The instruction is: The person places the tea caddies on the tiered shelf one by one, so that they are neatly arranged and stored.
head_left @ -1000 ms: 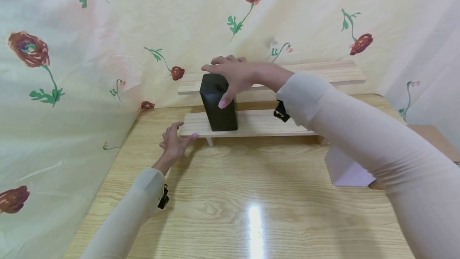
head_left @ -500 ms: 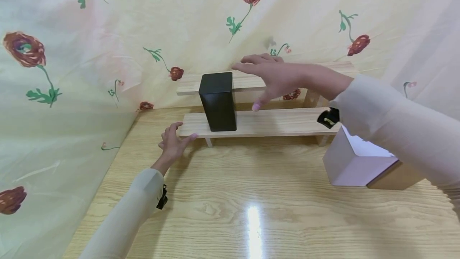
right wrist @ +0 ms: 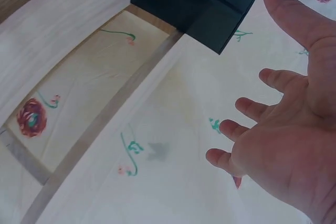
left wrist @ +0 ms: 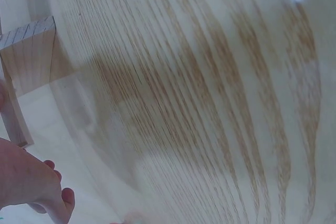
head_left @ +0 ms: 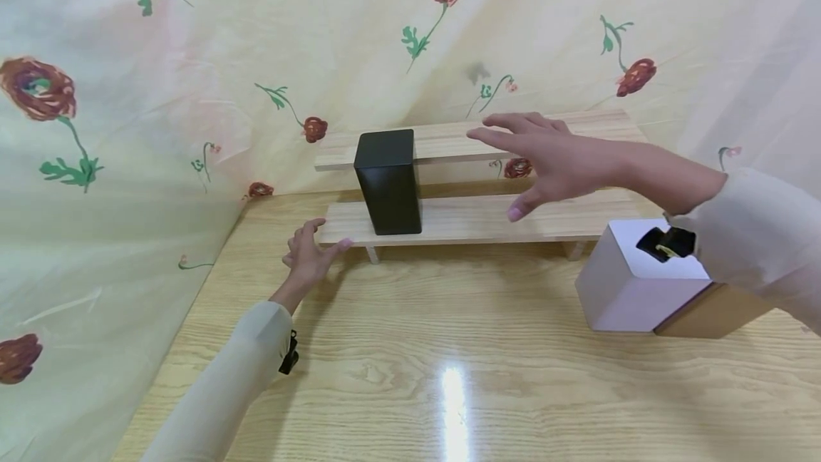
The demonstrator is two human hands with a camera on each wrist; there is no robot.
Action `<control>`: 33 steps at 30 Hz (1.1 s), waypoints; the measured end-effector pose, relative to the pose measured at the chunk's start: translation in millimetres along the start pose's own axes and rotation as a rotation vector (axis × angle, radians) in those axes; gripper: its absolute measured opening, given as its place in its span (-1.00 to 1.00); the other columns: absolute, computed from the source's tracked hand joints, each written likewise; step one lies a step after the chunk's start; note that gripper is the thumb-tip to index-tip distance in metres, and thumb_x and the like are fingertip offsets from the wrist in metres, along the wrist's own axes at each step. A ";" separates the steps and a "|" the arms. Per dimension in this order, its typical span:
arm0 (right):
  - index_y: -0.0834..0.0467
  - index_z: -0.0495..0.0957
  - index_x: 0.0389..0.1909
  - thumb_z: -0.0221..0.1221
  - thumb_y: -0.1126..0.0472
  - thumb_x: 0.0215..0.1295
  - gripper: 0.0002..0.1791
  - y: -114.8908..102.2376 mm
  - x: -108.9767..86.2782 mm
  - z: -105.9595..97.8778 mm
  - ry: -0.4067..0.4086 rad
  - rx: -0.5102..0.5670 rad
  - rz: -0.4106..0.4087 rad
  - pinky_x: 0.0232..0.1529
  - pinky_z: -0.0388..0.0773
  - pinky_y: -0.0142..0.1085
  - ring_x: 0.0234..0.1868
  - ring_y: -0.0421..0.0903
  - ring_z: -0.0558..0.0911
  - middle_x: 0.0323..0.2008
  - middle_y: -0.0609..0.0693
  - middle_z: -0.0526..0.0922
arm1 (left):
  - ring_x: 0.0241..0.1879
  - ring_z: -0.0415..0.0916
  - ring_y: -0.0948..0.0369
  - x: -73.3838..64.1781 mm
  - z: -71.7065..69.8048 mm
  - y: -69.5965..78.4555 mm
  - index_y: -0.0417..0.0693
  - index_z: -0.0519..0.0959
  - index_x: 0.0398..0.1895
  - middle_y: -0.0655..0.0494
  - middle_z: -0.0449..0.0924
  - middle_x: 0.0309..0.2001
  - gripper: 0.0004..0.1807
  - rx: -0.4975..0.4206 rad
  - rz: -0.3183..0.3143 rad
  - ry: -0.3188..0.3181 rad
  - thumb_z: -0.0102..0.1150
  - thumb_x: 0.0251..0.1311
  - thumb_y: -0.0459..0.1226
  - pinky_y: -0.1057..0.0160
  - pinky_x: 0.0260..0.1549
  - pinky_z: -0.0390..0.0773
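A black box (head_left: 388,184), tall and four-sided, stands upright near the left end of the lower board of a two-tier wooden shelf (head_left: 468,234). My left hand (head_left: 306,252) holds that shelf's left front corner, thumb along the front edge and fingers at the end. In the left wrist view, part of the left hand (left wrist: 31,179) shows below the board's end. My right hand (head_left: 554,159) hovers over the shelf's right half, fingers spread and holding nothing. The right wrist view shows the right palm (right wrist: 286,145) apart from the black box (right wrist: 191,9).
A white box (head_left: 641,284) stands on the wood-grain table (head_left: 417,326) at the shelf's right front, against a brown box (head_left: 715,311). The right forearm partly covers both. Flower-patterned cloth (head_left: 359,27) hangs behind the shelf and along the left side.
My right hand has moved away from the black box to the right, leaving it standing on the shelf. The white and brown boxes have come into fuller view. My left hand stays in place.
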State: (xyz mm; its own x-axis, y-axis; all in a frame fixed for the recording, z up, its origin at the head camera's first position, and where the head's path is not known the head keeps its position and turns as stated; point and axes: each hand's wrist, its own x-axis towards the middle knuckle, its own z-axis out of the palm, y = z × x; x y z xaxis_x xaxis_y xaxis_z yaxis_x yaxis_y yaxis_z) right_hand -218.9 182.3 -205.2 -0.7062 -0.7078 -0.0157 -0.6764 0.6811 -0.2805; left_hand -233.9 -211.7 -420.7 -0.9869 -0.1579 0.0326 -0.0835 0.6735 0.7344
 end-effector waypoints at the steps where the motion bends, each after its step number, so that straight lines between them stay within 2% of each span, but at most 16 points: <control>1: -0.01 -0.09 0.53 0.47 -0.17 -0.14 0.26 1.3 -3.4 0.9 0.006 -0.001 -0.001 0.15 -0.14 0.39 0.44 0.29 -0.12 0.49 0.18 -0.12 | 0.29 0.01 -0.09 0.0 0.1 -0.1 0.00 0.21 0.38 -0.14 0.18 0.34 -0.14 -0.002 -0.001 -0.001 0.31 0.08 0.12 -0.17 0.08 -0.11; 12: -0.09 -0.02 0.51 0.48 -0.22 -0.24 0.27 18.2 -39.4 17.8 0.026 0.030 0.033 0.09 -0.10 0.42 0.40 0.30 -0.03 0.47 0.19 -0.05 | 0.29 0.00 -0.08 0.7 -0.8 -0.5 0.00 0.20 0.39 -0.15 0.16 0.34 -0.13 -0.005 -0.001 -0.007 0.29 0.08 0.13 -0.16 0.08 -0.11; 18: -0.23 -0.10 0.51 0.46 -0.27 -0.24 0.29 24.2 -53.4 21.7 0.010 0.033 0.051 0.19 -0.20 0.37 0.43 0.28 -0.05 0.47 0.17 -0.04 | 0.28 0.00 -0.08 0.6 -0.8 0.1 0.00 0.20 0.39 -0.15 0.16 0.34 -0.14 -0.002 -0.007 -0.007 0.29 0.09 0.12 -0.17 0.09 -0.12; 23: -0.13 -0.05 0.52 0.45 -0.29 -0.27 0.30 34.5 -71.3 28.9 0.038 0.038 0.062 0.14 -0.16 0.41 0.42 0.29 -0.04 0.46 0.16 -0.01 | 0.29 0.00 -0.09 0.4 -0.1 0.7 -0.01 0.21 0.39 -0.15 0.17 0.34 -0.14 -0.002 -0.005 -0.010 0.30 0.09 0.11 -0.17 0.09 -0.12; 33: -0.07 0.03 0.50 0.54 -0.13 -0.32 0.29 52.2 -97.5 41.8 0.125 0.035 0.017 0.12 -0.10 0.35 0.37 0.29 0.05 0.41 0.19 0.08 | 0.28 0.00 -0.09 0.3 -0.2 1.7 0.00 0.19 0.39 -0.16 0.14 0.35 -0.14 0.000 0.008 -0.010 0.29 0.10 0.12 -0.17 0.09 -0.12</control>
State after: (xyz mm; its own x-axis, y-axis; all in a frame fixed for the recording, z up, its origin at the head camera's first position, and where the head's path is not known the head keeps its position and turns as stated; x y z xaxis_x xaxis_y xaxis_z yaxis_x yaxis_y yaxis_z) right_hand -176.6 279.0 -258.4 -0.7398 -0.6655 0.0985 -0.6576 0.6845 -0.3147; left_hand -234.3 -210.7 -419.2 -0.9889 -0.1450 0.0313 -0.0757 0.6749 0.7340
